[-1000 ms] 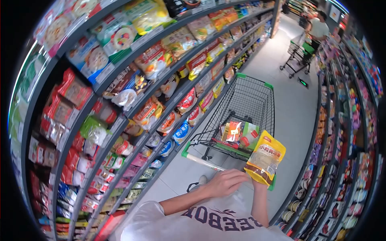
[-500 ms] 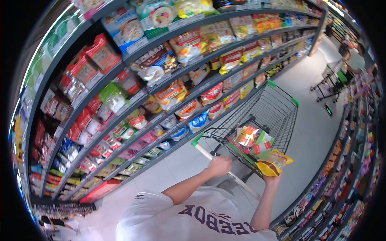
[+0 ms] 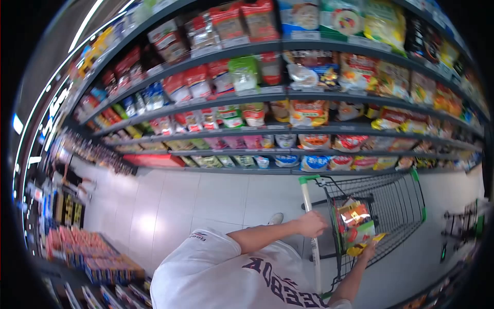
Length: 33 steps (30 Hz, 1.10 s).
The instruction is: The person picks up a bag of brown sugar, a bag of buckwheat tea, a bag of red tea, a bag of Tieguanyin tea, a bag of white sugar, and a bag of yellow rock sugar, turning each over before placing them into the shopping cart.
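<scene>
My left hand [image 3: 312, 224] is closed around the pale handle bar [image 3: 316, 262] of a shopping cart. In my right hand [image 3: 368, 253] is a yellow bag [image 3: 361, 245], held over the near part of the cart basket [image 3: 404, 216]. The bag is seen partly edge-on, so its print cannot be read. Just beyond it in the cart lie an orange-red package [image 3: 354, 212] and a green-and-white package [image 3: 362, 232].
Shelves of bagged foods [image 3: 309, 113] run along the far side of the aisle. A stacked display [image 3: 98, 252] stands at the lower left. Another cart [image 3: 463, 219] is at the right edge. A person [image 3: 69, 177] is far off at left.
My view has swung left, so the shelves now face me. The yellow bag has moved inward over the basket and turned more edge-on. My left hand remains on the handle.
</scene>
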{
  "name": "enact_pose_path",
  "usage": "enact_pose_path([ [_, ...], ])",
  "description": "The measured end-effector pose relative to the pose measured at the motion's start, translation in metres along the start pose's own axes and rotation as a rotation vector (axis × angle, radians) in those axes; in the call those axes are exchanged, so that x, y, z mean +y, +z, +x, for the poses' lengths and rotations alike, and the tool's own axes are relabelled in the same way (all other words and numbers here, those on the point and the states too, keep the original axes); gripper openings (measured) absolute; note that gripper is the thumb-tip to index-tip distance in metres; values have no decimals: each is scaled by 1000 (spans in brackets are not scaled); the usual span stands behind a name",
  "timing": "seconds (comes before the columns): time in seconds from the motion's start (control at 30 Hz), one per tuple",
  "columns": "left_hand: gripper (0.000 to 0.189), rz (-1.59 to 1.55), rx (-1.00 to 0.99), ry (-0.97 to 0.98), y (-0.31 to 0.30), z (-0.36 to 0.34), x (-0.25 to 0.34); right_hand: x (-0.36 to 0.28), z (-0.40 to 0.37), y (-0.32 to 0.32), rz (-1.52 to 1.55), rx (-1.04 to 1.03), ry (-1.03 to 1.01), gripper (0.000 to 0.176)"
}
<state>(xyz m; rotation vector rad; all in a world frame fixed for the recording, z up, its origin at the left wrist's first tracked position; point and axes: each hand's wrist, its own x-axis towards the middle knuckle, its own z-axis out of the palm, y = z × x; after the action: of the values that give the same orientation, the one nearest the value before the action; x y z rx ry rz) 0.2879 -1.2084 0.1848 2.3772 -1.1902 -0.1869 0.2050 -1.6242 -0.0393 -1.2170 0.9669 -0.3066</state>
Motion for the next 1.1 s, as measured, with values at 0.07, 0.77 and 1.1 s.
enact_pose_path([
  [0.07, 20, 14, -18, -26, 0, -1, 2, 15, 10, 6, -62, -55, 68, 64],
  [0.77, 17, 52, -30, -143, 4, -4, 14, 105, -5, 38, -748, -385, -217, 39],
  [1.1, 17, 25, 34, -95, 12, -17, 17, 49, -64, 32, -519, -760, -3, 19],
])
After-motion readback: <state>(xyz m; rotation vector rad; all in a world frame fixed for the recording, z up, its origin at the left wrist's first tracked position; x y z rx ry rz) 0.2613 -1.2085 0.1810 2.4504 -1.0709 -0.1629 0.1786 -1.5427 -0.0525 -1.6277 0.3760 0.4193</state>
